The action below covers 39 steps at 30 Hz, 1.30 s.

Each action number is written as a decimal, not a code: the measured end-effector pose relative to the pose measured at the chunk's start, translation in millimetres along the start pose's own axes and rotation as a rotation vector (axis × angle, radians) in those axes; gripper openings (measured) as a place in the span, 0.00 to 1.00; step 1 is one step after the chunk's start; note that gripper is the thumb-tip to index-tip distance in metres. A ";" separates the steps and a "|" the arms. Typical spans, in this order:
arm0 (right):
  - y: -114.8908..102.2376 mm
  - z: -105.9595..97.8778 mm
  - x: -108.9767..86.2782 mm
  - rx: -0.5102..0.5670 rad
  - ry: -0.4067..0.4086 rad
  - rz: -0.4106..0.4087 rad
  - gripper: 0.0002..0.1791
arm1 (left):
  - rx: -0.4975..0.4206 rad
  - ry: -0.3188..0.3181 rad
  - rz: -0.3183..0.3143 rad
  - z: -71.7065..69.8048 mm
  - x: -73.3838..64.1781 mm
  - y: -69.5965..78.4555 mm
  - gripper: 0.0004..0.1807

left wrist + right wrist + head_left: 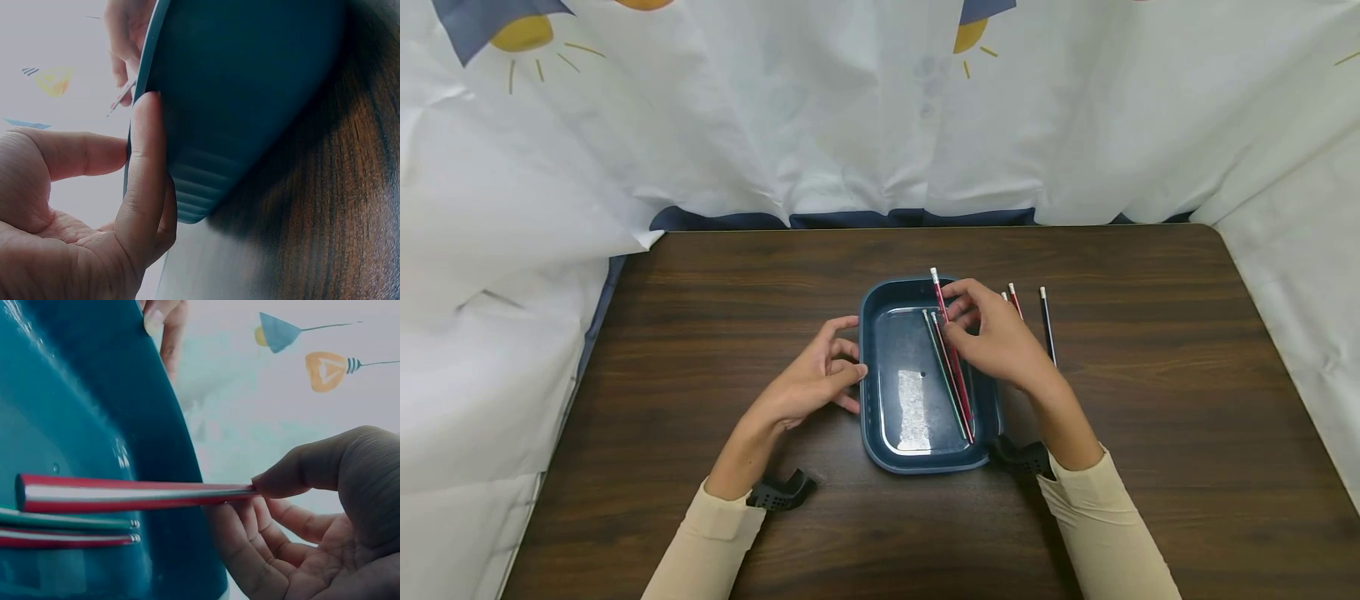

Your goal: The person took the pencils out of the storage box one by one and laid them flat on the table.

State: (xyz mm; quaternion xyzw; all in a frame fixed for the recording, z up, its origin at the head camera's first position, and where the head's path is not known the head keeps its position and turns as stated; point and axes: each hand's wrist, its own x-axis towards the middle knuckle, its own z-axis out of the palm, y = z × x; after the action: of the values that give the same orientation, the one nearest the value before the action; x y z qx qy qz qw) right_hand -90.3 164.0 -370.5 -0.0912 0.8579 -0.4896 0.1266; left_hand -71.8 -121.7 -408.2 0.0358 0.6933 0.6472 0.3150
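Note:
A dark blue plastic tray [895, 287] sits on the table. My left hand [816, 371] is at its left side; in the left wrist view the thumb and fingers [147, 156] pinch the tray's rim. My right hand [992, 333] is over the tray's right side, pinching a red pencil [125, 494] between thumb and fingertips. That pencil has a white eraser end pointing to the back. Beneath it a green pencil [75, 520] and another red pencil [69, 539] lie side by side in the tray.
Right of the tray a dark pencil [1047, 325] lies on the wooden table [1150, 375]. A red pencil [1015, 298] and another white-ended one are partly hidden behind my right hand. White curtains [850, 125] with printed lamps hang around the table's back and sides.

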 end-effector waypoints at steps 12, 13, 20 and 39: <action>10.7 -23.8 -15.5 0.050 0.074 -0.008 0.24 | 0.000 0.000 0.005 2.5 1.8 -1.4 0.43; 11.4 -26.0 -17.3 0.052 0.083 -0.011 0.23 | -0.001 0.000 0.007 2.6 2.1 -1.9 0.43; 17.5 -38.2 -29.4 0.120 0.148 -0.042 0.22 | -0.004 0.000 0.004 3.4 1.1 -0.9 0.43; 39.3 -72.5 -47.3 0.156 0.268 0.012 0.22 | 0.015 0.002 0.007 0.6 1.2 0.3 0.43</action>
State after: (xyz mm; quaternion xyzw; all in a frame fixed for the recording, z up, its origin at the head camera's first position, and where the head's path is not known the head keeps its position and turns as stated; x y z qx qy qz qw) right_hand -68.8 256.3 -362.9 -0.0098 0.8270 -0.5618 0.0209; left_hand -72.6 -120.6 -408.4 0.0401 0.6983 0.6431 0.3118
